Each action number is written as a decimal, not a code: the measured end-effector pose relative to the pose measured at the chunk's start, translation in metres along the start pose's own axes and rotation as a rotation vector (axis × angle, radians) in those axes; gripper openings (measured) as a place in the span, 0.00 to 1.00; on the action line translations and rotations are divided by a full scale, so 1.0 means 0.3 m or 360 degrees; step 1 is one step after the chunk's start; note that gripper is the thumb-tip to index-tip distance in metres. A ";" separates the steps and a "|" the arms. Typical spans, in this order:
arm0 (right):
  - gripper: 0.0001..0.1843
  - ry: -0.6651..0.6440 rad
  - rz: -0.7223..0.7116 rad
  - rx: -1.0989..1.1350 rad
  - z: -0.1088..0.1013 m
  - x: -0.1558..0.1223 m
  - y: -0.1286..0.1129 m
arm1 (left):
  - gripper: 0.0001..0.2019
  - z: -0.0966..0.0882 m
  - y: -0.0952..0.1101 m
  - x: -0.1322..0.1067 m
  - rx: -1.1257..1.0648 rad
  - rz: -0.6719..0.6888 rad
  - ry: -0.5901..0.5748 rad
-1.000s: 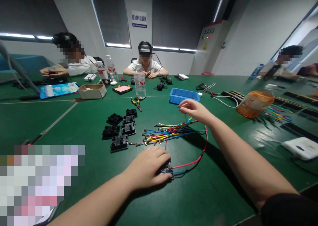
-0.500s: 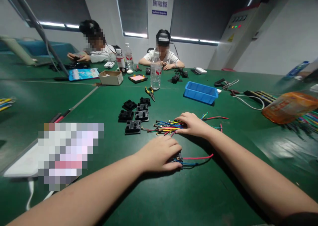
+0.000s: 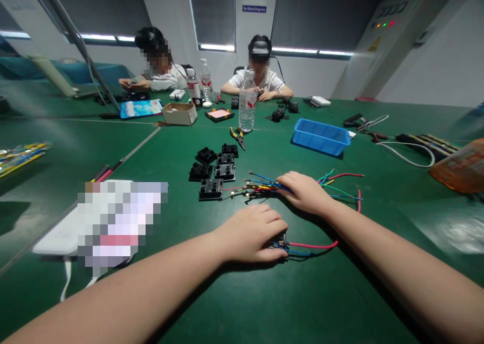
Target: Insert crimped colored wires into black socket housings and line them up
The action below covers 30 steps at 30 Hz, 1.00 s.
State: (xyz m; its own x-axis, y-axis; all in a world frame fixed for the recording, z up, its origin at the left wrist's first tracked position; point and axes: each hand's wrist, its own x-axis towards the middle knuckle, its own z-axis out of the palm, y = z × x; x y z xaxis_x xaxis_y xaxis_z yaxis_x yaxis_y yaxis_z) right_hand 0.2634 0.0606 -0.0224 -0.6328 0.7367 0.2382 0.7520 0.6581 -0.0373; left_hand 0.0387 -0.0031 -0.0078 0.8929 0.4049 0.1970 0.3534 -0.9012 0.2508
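My left hand (image 3: 259,235) is closed over a small dark part (image 3: 282,240) low on the table, mostly hidden by the palm and fingers. A red wire (image 3: 313,245) and a blue wire (image 3: 300,253) stick out of it to the right. Beyond it, my right hand (image 3: 304,192) has its fingers wrapped over a bundle of coloured wires (image 3: 260,185). Metal-tipped ends fan out on the left of that hand, and loose ends come out on its right. Several black plastic modules (image 3: 212,188) lie left of the bundle.
Yellow-handled pliers (image 3: 238,137) and a water bottle (image 3: 247,107) stand ahead, with a blue tray (image 3: 320,138) to their right. A white device (image 3: 56,235) with cables lies at left, an orange bag (image 3: 461,167) at right. Two people sit across the table (image 3: 242,303).
The view has swung slightly, shifting everything rightward. Under my right hand the wires have spread, with a blue one now lifted apart on the left. My left hand keeps its hold.
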 end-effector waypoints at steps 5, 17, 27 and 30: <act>0.17 0.0060 -0.0060 0.0072 -0.002 0.002 -0.008 | 0.21 0.004 -0.001 0.002 -0.0052 -0.0016 0.0006; 0.11 0.0162 -0.0097 -0.0060 -0.017 0.000 -0.027 | 0.20 -0.004 -0.011 -0.002 -0.0067 -0.0181 0.0049; 0.09 0.0232 -0.0031 -0.0029 -0.025 0.001 -0.027 | 0.21 -0.012 -0.022 -0.008 -0.0135 -0.0213 0.0082; 0.10 0.0222 -0.0053 -0.0025 -0.030 0.002 -0.030 | 0.23 -0.025 -0.037 -0.016 -0.0204 -0.0165 0.0177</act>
State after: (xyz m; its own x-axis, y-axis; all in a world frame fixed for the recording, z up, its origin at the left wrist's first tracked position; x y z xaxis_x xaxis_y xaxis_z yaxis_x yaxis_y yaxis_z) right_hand 0.2579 0.0536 -0.0133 -0.6266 0.6850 0.3716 0.7346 0.6784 -0.0119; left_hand 0.0283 0.0062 -0.0045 0.8147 0.5154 0.2658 0.3970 -0.8298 0.3922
